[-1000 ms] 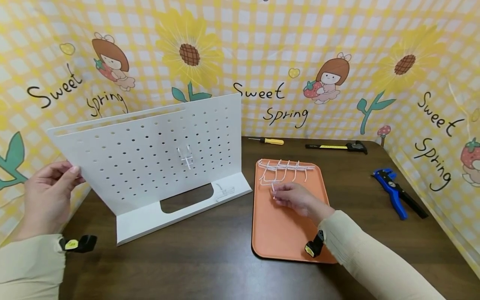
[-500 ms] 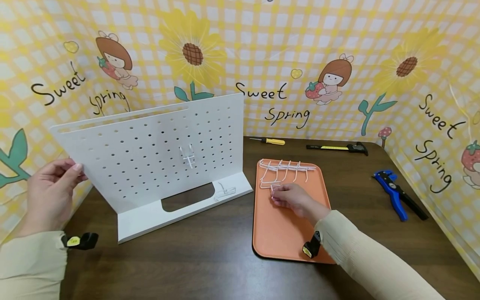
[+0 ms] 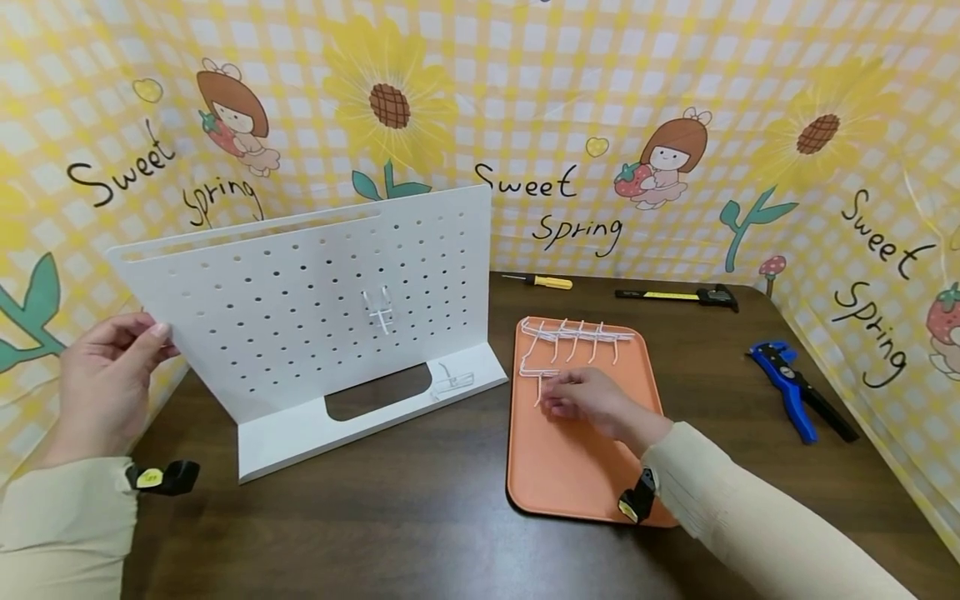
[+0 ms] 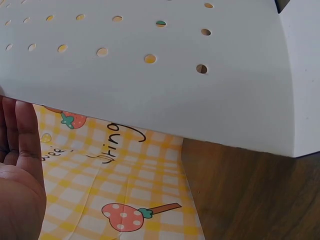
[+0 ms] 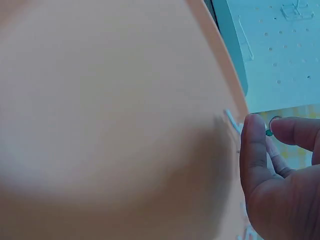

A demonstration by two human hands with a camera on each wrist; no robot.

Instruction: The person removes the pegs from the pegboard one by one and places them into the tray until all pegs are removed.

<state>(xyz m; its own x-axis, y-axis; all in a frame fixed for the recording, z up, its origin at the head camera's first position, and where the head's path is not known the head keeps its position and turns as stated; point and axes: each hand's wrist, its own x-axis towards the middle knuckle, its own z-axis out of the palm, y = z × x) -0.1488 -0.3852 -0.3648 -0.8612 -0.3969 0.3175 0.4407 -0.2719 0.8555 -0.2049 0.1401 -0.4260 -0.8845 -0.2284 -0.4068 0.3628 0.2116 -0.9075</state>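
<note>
My left hand (image 3: 112, 375) pinches the left edge of a white pegboard (image 3: 180, 350), which stands on its own base. In the left wrist view, the fingers (image 4: 27, 130) reach behind the board's edge. A white wire hook (image 3: 380, 317) hangs in the pegboard's holes. My right hand (image 3: 588, 400) is low over an orange tray (image 3: 570, 475), beside a white wire hook (image 3: 538, 392) lying there. In the right wrist view, a gap shows between thumb and forefinger, and the hook (image 5: 231, 120) runs partly behind the thumb.
Several more white wire hooks (image 3: 577, 335) lie at the tray's far end. Another wire hook (image 3: 452, 382) lies on the pegboard's base. Behind the tray are a yellow-handled screwdriver (image 3: 551, 283) and a black caliper (image 3: 716, 297). Blue-and-black wire strippers (image 3: 787, 392) lie right.
The wire hook by my right hand has shifted slightly left and lower, and now shows beside the fingertips. My left hand keeps its hold on the pegboard. The head view has turned slightly.
</note>
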